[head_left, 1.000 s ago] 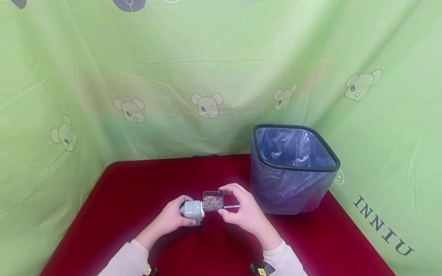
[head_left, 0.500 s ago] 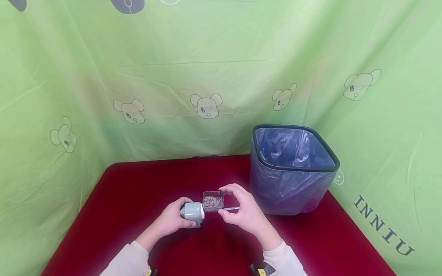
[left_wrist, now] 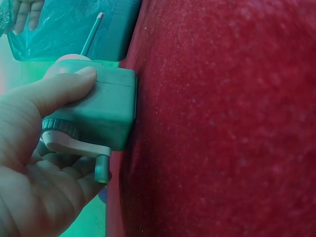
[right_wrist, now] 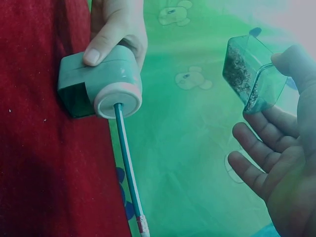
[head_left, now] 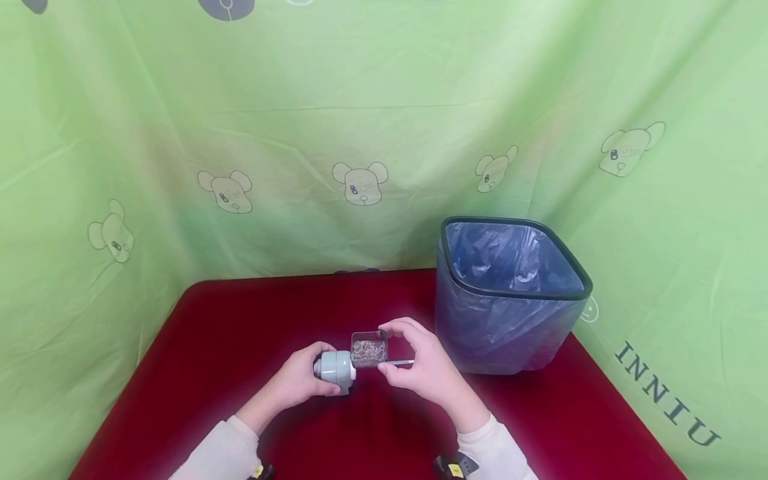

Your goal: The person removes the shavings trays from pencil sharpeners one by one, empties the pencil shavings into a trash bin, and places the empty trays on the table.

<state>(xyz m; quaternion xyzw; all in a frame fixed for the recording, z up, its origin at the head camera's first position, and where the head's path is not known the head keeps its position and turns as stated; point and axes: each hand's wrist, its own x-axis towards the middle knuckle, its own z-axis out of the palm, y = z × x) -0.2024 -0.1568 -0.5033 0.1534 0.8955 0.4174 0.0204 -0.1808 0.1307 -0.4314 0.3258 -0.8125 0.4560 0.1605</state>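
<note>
My left hand point(head_left: 300, 375) grips a grey-green crank pencil sharpener point(head_left: 335, 369), which rests on the red cloth. Its thumb lies over the top of the body in the left wrist view, where the white crank arm point(left_wrist: 74, 145) points back toward the palm. A pencil point(right_wrist: 128, 165) sticks out of the round front opening, eraser end outward. The drawer slot point(right_wrist: 76, 101) in the body shows dark and hollow. Between thumb and fingertips, my right hand point(head_left: 425, 363) pinches the clear shavings drawer point(head_left: 369, 351), raised apart from the sharpener. Pencil shavings point(right_wrist: 238, 71) lie inside it.
A bin point(head_left: 501, 337) with a blue plastic liner and dark rim stands at the right of the red-covered table point(head_left: 270, 307). Behind and around hangs a green curtain point(head_left: 288, 133) printed with bear heads.
</note>
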